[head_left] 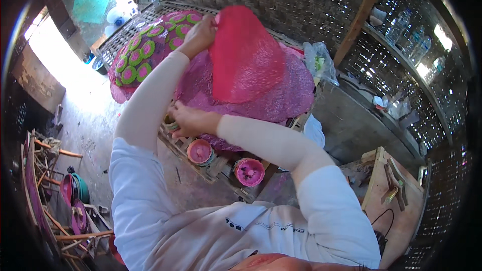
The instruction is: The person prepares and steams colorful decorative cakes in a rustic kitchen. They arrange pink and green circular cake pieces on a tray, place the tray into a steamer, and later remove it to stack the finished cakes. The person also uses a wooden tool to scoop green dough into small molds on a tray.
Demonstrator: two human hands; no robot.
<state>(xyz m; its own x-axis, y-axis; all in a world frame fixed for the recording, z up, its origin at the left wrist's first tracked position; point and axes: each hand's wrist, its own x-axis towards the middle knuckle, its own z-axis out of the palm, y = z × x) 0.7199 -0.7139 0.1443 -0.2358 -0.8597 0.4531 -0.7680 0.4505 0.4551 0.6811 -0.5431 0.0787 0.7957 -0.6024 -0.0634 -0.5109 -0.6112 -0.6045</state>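
Observation:
My left hand (pixel 202 34) reaches to the far side, its fingers closed on the upper left edge of a bright red-pink sheet (pixel 246 55). The sheet hangs slanted over a wide purple-pink mound (pixel 298 88) with a wrinkled, shiny surface. My right hand (pixel 192 119) crosses to the left at the mound's near edge. Its fingers curl round a small yellow-green rounded thing (pixel 171 124), mostly hidden. Nearer to me are a stack of pink scalloped cups (pixel 200 151) and a second pink scalloped stack (pixel 249 171) with dark specks inside.
Green-and-pink discs (pixel 134 57) cover another mound at the left, on a slatted bamboo platform (pixel 173 6). A clear plastic bag (pixel 321 62) lies at the right. Bottles (pixel 399 25) stand on a shelf by the woven wall. Wooden sticks and basins (pixel 79 190) sit at lower left.

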